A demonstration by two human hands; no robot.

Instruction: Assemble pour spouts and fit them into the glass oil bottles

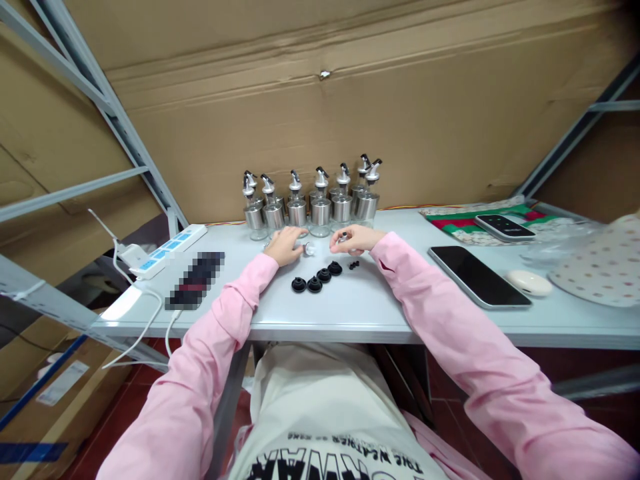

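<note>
My left hand (285, 246) lies palm down on the table with its fingers spread forward. Beside its thumb is a small clear and silver piece (309, 249), which the thumb seems to touch. More small pieces are partly hidden under this hand. My right hand (359, 239) is closed in a pinch, and a small silver piece with a dark tip (344, 237) shows at its fingers. Between my hands and the front edge sit several round black caps (315, 284). Tiny black bits (354, 265) lie just below my right hand.
Behind my hands stand several glass-and-steel bottles with pour spouts (321, 210), against a cardboard wall (350, 120). At left are a white power strip (173, 250) and a pixelated dark device (195, 280). A phone (477, 275), white case (529, 283) and dotted cloth (600, 267) lie right.
</note>
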